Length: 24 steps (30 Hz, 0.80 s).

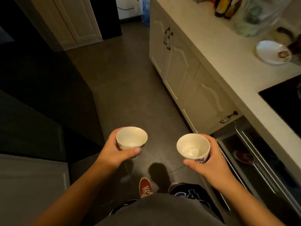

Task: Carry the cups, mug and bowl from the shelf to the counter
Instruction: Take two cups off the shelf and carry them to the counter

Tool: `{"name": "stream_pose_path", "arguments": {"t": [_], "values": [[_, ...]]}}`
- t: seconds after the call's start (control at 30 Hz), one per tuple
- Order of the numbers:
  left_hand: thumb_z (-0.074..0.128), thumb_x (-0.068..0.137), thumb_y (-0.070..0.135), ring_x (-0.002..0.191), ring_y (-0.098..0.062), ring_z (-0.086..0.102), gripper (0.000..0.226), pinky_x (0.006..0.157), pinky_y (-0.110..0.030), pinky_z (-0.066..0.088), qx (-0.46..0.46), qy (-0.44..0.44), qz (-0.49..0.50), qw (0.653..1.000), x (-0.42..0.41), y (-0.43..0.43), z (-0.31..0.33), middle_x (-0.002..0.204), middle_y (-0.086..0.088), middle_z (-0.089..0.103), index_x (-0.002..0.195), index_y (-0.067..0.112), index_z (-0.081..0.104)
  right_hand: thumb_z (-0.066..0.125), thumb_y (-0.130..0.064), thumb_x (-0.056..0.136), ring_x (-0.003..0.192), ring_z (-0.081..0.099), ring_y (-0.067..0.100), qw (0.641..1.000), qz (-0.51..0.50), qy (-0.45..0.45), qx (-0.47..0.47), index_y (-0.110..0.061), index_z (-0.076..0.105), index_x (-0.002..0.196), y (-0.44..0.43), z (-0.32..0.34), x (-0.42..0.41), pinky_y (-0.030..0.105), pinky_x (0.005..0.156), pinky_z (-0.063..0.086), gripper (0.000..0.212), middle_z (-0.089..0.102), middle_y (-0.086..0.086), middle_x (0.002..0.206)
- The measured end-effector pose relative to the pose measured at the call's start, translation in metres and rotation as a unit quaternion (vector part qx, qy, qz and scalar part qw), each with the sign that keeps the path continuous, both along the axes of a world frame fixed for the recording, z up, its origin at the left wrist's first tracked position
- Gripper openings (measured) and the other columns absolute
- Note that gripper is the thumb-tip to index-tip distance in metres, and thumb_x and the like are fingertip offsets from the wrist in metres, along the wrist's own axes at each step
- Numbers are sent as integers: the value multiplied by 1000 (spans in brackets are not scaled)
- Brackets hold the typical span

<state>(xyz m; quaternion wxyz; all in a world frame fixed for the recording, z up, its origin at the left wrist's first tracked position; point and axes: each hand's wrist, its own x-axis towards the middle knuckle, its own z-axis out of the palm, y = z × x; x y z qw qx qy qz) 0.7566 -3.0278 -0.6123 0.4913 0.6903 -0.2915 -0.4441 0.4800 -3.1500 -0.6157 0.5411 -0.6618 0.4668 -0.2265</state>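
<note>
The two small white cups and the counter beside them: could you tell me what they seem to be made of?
Small white cup in the left hand and its twin: likely glazed ceramic, glossy inside, printed outside. Pale kitchen counter: smooth, matte, perhaps stone or laminate.

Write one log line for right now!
left hand: holds cup | right hand: holds second cup | bowl: on counter

The person's forearms are bare, with no sleeves, watch or rings showing on the left hand or the right hand. A plain grey shirt covers the torso above dark shorts with a blue-and-white print. One red shoe has white laces.
</note>
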Motion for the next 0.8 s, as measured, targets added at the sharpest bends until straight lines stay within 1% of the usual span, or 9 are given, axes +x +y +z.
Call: {"name": "stream_pose_path", "arguments": {"t": [0.03,0.13,0.23,0.33,0.43,0.5,0.6,0.73,0.8], "values": [[81,54,30,99,9,60,69,70,-6,50,-4,-5,-9,1000,6,-18,0,116,12,57,114,38,48,92,-18,54,104,55,-10,1000,-5,9,-4,-52,44,117,-10,0,0,9,71,52,86,53,-35,110],[82,57,26,109,-15,60,74,72,-11,54,-13,-4,-19,1000,19,-73,-2,119,5,58,122,31,47,92,-17,53,103,55,-12,999,-23,22,-5,-54,45,113,-47,-3,2,7,70,51,85,54,-35,108],[83,69,15,113,-20,56,77,79,-20,55,4,-14,-31,999,30,-130,-3,126,1,54,134,26,41,92,-14,54,101,56,-11,999,-30,18,18,-51,44,115,-90,-10,7,12,73,50,86,56,-27,112],[81,71,17,114,-20,56,77,84,-23,54,-4,-22,-50,998,42,-182,1,127,3,53,135,27,39,92,-13,54,100,58,-10,999,-26,14,20,-47,45,116,-141,-18,21,10,72,51,86,58,-28,109],[82,60,32,111,-16,59,78,82,-25,55,1,-5,-28,1000,58,-222,5,123,8,56,128,35,44,94,-21,50,98,56,-16,999,-14,16,31,-51,44,115,-193,-21,46,7,66,51,87,55,-39,105],[83,54,40,108,-5,61,76,75,-20,57,2,-5,-13,1000,71,-241,8,116,19,60,120,47,46,94,-26,49,100,54,-18,1000,11,7,25,-52,45,114,-226,-21,69,2,67,49,86,55,-39,105],[85,54,43,104,9,59,69,67,-7,52,0,-6,16,1000,95,-258,9,108,33,60,109,60,47,94,-21,50,103,53,-17,999,47,-3,27,-51,45,112,-272,-21,110,-1,71,46,84,55,-40,105],[88,55,43,104,8,60,66,66,-6,51,13,0,66,998,133,-266,12,108,31,62,106,63,51,94,-22,50,103,51,-21,996,90,-6,0,-62,43,108,-322,-13,177,-2,71,45,87,53,-45,106],[89,56,44,106,6,60,69,69,-7,52,19,3,84,996,157,-271,12,111,28,62,111,60,51,94,-29,47,106,54,-13,994,113,-10,1,-63,43,108,-343,-9,214,3,72,49,87,55,-38,109]]}}
